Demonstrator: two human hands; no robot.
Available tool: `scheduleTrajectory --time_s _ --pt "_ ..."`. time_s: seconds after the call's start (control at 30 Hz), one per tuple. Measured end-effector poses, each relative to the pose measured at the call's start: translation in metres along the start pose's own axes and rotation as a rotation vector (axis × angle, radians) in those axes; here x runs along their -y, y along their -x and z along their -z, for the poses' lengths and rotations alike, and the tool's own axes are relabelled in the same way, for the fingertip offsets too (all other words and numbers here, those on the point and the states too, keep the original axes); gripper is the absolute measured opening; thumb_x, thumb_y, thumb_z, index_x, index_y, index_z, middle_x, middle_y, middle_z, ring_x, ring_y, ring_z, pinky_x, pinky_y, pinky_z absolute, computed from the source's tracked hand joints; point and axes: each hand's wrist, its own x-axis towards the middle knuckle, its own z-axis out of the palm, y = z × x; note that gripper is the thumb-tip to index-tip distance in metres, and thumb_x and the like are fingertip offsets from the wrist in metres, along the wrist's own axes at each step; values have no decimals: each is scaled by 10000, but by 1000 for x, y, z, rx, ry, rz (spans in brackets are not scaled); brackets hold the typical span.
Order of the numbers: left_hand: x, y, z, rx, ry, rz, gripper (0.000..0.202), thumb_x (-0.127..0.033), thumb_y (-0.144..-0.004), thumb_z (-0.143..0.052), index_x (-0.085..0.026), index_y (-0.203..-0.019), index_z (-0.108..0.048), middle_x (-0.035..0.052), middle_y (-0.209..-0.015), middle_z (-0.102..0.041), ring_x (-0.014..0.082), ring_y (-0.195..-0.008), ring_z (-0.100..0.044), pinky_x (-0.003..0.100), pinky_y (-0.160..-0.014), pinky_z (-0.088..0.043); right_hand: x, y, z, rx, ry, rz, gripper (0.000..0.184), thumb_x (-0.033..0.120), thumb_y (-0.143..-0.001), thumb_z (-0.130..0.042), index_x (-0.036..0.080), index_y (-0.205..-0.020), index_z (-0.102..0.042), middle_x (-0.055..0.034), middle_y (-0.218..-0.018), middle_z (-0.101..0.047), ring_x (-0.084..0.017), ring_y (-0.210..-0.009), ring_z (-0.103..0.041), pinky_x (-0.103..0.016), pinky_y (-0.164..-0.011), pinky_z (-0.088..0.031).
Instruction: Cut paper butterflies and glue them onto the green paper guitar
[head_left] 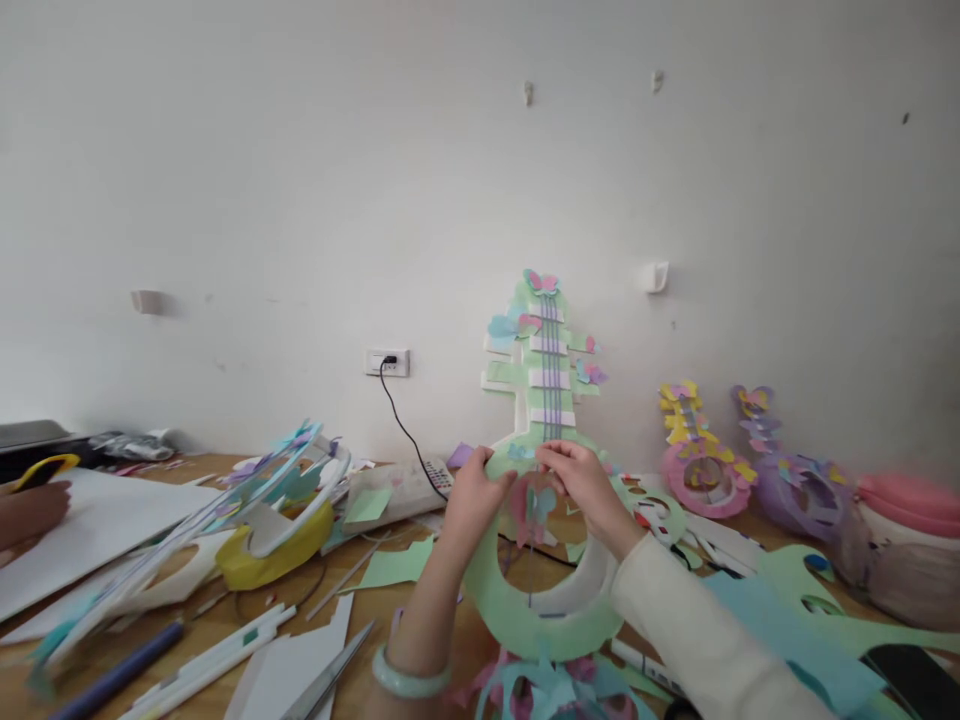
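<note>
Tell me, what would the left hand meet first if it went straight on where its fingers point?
The left hand seems to touch the green paper guitar at its ring; going on, it would probably meet the right hand.

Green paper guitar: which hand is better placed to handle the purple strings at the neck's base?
Right, probably. The right hand has its fingertips pinched where the purple strings meet the ring of the green guitar; the left hand grips the ring's rim beside it, seemingly steadying.
</note>
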Motion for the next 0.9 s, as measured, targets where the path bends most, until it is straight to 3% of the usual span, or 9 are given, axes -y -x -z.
scheduleTrajectory --time_s 0.17,0.33,0.47,0.57,0.9 --pt "-8 14 5 -18 -30 -62 70 -277 -790 -503 -212 -807 -524 11 -717 -621 213 -736 -608 298 -666 -424 0 13 6 8 -5 48 223 399 -604 -612 190 -674 -585 40 -520 -533 -69 -405 -337 -232 -412 -250" --pt "-26 27 8 61 -233 -137 187 -387 -816 -515 -208 -864 -542 47 -734 -652 246 -728 -630 288 -616 -376 0 30 20 -54 28 65 234 422 -607 -630 197 -664 -591 39 -525 -524 -79 -427 -356 -244 -416 -237" --pt "-32 33 8 119 -274 -175 272 -475 -828 -502 -215 -870 -571 49 -727 -673 254 -717 -642 287 -602 -377 4 43 27 -34 21 45 217 413 -641 -622 204 -680 -579 29 -557 -551 -116 -488 -480 -238 -442 -347" --pt "-33 36 9 139 -293 -211 253 -461 -832 -496 -218 -839 -568 28 -690 -659 228 -665 -629 276 -583 -369 7 49 28 -5 58 76 143 349 -692 -602 210 -691 -570 22 -575 -575 -134 -551 -541 -234 -500 -416" --pt "-42 38 13 168 -328 -194 155 -384 -795 -496 -230 -795 -500 -7 -617 -582 203 -599 -583 261 -548 -320 5 48 25 -48 165 80 145 354 -675 -562 210 -686 -576 17 -590 -574 -138 -558 -525 -256 -532 -405"
